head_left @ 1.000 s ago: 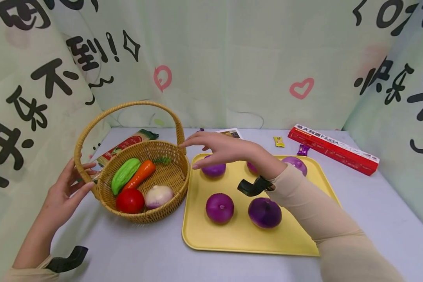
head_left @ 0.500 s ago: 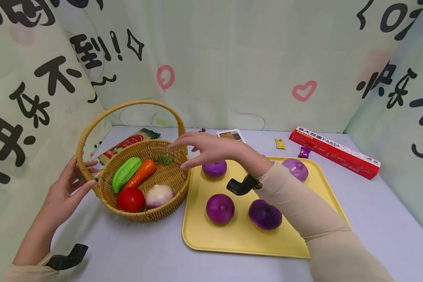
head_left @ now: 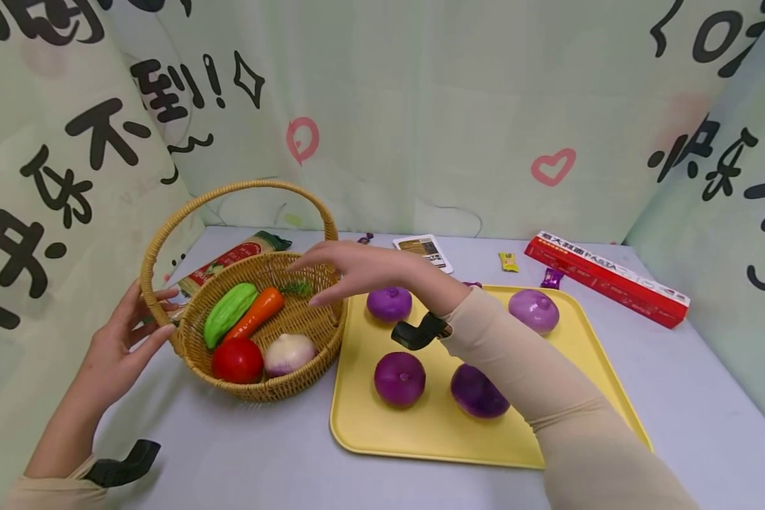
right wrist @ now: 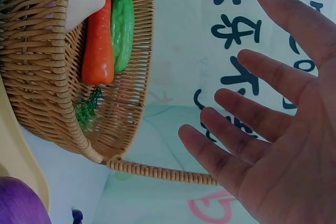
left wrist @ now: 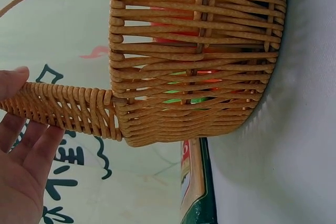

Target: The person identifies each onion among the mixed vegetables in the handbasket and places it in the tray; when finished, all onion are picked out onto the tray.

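Observation:
A wicker basket (head_left: 321,354) with a tall arched handle stands on the left of the table. Inside it lie a green bitter gourd (head_left: 229,313), an orange carrot (head_left: 257,312) with a leafy top, a red tomato (head_left: 237,361) and a white-purple turnip (head_left: 290,353). My left hand (head_left: 117,347) holds the base of the handle, thumb on one side and fingers on the other, as the left wrist view (left wrist: 26,174) shows. Over the basket's right side hovers my right hand (head_left: 363,268), its fingers spread and straight in the right wrist view, with nothing held.
Right of the basket lies a yellow tray (head_left: 382,432) bearing several purple onions (head_left: 399,379). Behind it are a card (head_left: 423,251), a yellow packet (head_left: 508,262) and a purple candy (head_left: 552,278). A red pasta box (head_left: 605,276) lies at the back right, a food packet (head_left: 229,258) behind the basket.
My right hand has moved left from beside the handle's right end to over the basket's right side. The left hand and the basket hardly differ; the view has shifted slightly.

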Motion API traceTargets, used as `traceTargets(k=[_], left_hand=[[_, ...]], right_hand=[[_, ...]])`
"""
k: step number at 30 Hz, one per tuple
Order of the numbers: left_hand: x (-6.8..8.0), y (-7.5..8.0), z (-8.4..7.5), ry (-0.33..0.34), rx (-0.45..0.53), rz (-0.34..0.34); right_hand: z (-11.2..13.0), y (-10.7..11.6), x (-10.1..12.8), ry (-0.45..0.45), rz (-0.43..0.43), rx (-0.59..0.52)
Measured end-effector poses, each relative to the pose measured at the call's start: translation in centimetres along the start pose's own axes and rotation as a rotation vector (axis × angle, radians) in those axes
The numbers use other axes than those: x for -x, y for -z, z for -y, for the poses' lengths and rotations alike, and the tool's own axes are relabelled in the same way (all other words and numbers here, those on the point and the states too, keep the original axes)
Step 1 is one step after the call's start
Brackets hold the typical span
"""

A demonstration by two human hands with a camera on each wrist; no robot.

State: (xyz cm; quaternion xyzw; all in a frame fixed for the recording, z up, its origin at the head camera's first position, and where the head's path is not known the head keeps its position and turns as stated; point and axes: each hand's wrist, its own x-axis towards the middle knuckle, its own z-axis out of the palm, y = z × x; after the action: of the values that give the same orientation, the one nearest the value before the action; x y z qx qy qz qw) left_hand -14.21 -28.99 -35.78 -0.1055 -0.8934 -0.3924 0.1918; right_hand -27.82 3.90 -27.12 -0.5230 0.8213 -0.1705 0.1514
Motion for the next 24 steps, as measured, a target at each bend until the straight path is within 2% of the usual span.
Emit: traceTargets(k=[14, 24], left_hand=[[0.1, 0.0, 0.2, -0.024, 0.003, -0.01], [-0.1, -0.1, 0.3, -0.031, 0.013, -0.016]], right_hand=[[0.8, -1.1, -3.5, -0.029, 0.153, 0.012], [0.7, -3.2, -5.6, -0.185, 0.28, 0.042]])
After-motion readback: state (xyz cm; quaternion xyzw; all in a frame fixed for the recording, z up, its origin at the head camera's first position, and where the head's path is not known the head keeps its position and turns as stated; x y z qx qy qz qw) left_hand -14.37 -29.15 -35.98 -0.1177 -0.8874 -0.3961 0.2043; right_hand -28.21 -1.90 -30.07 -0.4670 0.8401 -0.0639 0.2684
